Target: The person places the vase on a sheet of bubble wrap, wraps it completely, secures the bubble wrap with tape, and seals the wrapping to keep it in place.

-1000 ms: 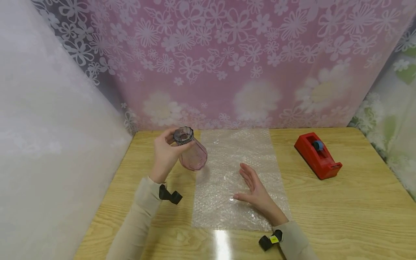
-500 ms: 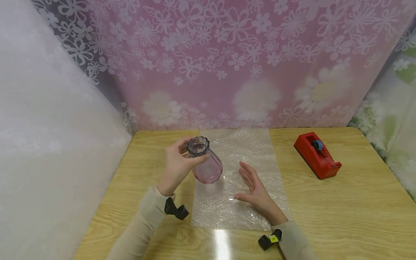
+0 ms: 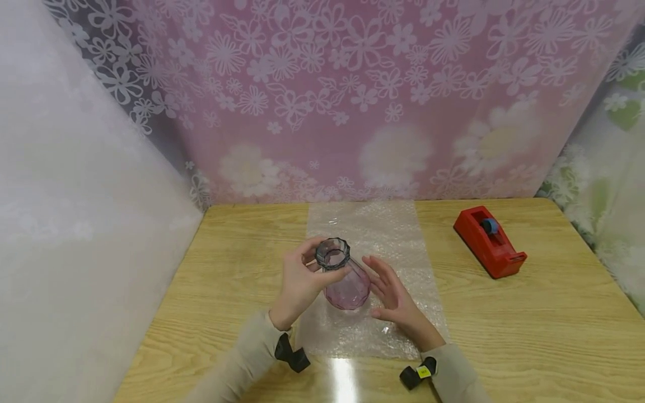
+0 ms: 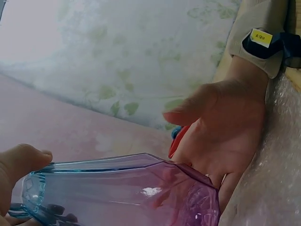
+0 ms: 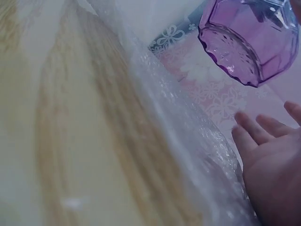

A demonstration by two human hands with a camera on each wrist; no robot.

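Observation:
A faceted glass vase (image 3: 347,291), pink in the body and blue-grey at the mouth, is held tilted above a sheet of bubble wrap (image 3: 375,226). My left hand (image 3: 297,282) grips it round the neck, thumb on the near side. To the right of the vase's body, my right hand (image 3: 398,299) is held with relaxed, spread fingers. In the right wrist view a gap shows between those fingers and the purple-looking base of the vase. The left wrist view has the vase lying across the foreground, its base overlapping my right palm (image 4: 225,127).
A red tape dispenser (image 3: 489,246) with a blue roll stands on the wooden table (image 3: 534,330), right of the bubble wrap. Flowered pink cloth (image 3: 322,112) hangs behind the table. Pale cloth (image 3: 90,196) closes off the left side.
My left hand has carried the vase right and nearer to me, over the bubble wrap and close to my right hand. The right hand has barely moved.

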